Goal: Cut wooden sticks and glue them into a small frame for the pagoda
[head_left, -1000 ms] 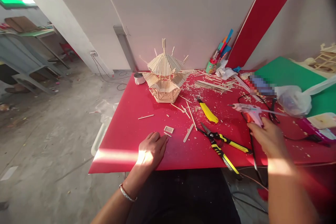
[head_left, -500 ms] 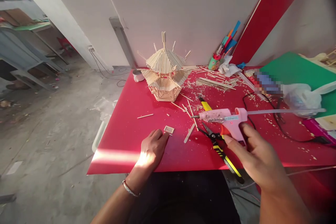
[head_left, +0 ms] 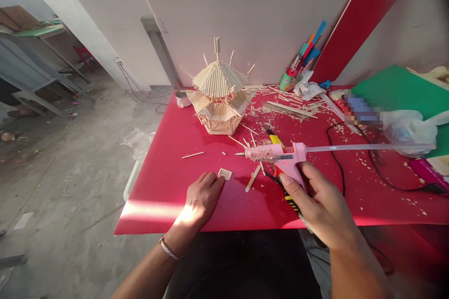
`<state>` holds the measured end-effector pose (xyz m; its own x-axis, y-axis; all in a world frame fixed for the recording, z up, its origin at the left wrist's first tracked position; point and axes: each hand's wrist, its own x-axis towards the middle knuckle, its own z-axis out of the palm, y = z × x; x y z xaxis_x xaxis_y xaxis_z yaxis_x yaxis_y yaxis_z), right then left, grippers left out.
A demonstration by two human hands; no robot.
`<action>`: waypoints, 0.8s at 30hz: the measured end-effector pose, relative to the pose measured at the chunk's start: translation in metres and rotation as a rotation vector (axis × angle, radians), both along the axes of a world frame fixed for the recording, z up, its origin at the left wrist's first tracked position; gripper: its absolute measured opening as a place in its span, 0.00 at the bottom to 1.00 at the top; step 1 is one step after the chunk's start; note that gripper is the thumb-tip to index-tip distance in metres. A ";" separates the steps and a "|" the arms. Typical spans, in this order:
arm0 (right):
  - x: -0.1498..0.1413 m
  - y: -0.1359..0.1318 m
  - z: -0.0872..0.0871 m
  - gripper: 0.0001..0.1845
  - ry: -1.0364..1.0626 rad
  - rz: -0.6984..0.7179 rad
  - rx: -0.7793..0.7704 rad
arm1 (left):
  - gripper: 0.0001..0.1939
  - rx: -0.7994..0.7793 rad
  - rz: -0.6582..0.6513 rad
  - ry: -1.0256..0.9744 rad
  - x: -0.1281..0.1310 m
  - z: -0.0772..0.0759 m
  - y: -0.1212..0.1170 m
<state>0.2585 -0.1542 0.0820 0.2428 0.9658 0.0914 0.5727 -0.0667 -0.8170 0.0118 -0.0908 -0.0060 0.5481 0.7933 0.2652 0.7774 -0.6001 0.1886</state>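
My right hand (head_left: 317, 205) is wrapped round the handle of a pink hot glue gun (head_left: 270, 153), with a long clear glue stick (head_left: 351, 148) sticking out behind. Its nozzle points left, above the table. My left hand (head_left: 203, 196) rests on the table with fingers bent together, the fingertips at the left edge of a small rectangular wooden frame (head_left: 225, 174). Behind the frame stands a pagoda-like model (head_left: 220, 79) built of thin sticks. A flat craft stick (head_left: 252, 179) lies right of the frame. Pliers (head_left: 293, 203) with black and yellow handles are partly hidden below the glue gun.
Loose thin sticks and shavings are scattered over the red table (head_left: 157, 177). A yellow and black cutter (head_left: 274, 138) lies beyond the gun. Further back are a white cup (head_left: 183, 99), a pen holder (head_left: 287, 80) and a plastic bag (head_left: 409, 133). A black cord (head_left: 329, 149) runs at right.
My right hand has carried the glue gun left, bringing its nozzle closer to the small wooden frame. My left hand has stayed by the frame. The view has shifted slightly.
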 end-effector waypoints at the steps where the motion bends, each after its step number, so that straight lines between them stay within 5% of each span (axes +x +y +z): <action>1: -0.003 0.001 0.000 0.16 -0.022 0.007 0.014 | 0.17 -0.003 0.002 -0.009 0.000 0.000 0.000; 12: -0.018 0.011 -0.024 0.17 -0.402 0.079 0.134 | 0.12 -0.018 -0.026 0.005 -0.004 -0.002 -0.002; 24: -0.016 0.014 -0.026 0.17 -0.558 0.024 0.244 | 0.14 0.018 -0.005 -0.015 -0.007 -0.013 -0.005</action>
<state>0.2423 -0.1398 0.0564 0.0730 0.9057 0.4176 0.9180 0.1027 -0.3832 0.0052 -0.0958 -0.0186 0.5481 0.7854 0.2878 0.7714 -0.6076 0.1890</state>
